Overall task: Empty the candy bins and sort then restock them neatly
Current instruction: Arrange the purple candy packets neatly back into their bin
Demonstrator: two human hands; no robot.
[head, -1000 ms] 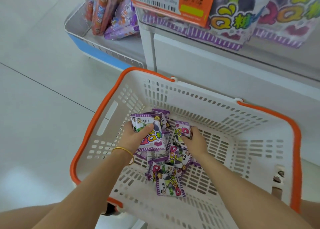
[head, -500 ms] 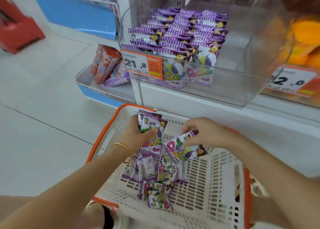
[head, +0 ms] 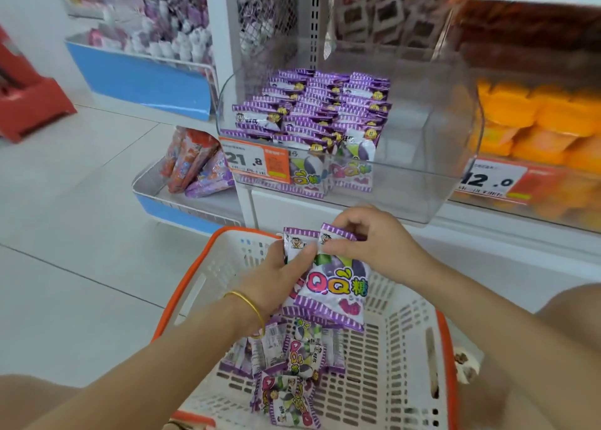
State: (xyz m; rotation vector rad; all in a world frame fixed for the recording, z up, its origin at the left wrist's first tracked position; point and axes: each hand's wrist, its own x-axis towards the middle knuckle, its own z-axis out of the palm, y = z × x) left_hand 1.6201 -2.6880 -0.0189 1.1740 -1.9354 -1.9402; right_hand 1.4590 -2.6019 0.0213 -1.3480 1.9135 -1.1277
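Packets [head: 331,286] lifted, gripped between left hand [head: 276,283], right hand [head: 370,247]

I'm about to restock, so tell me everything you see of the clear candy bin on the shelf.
The clear plastic bin sits on the white shelf, with rounded front corners. Purple QQ candy packets stand in neat rows in its left part; its right part holds none. An orange 21.8 price tag is on its front left.

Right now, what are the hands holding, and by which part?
A stack of candy packets above the basket. The left hand grips its left side, thumb on the front; the right hand pinches the front packet's top edge.
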